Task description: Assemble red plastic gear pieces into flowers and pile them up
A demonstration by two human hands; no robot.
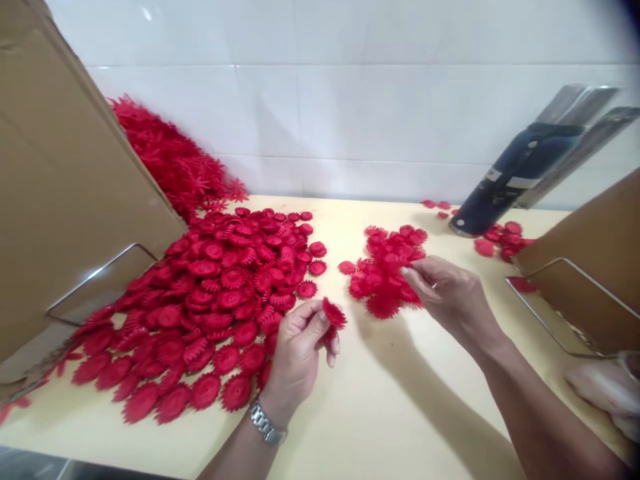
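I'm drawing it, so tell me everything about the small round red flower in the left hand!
The small round red flower looks like paper or cloth, with a jagged rim. It is tilted, pinched by the bare left hand over the pale yellow tabletop. Red also shows below; I can't tell whether it's joined.

Red flower pieces (233, 277); pale yellow tabletop (345, 413); brown cardboard (75, 167); white wall (350, 113)
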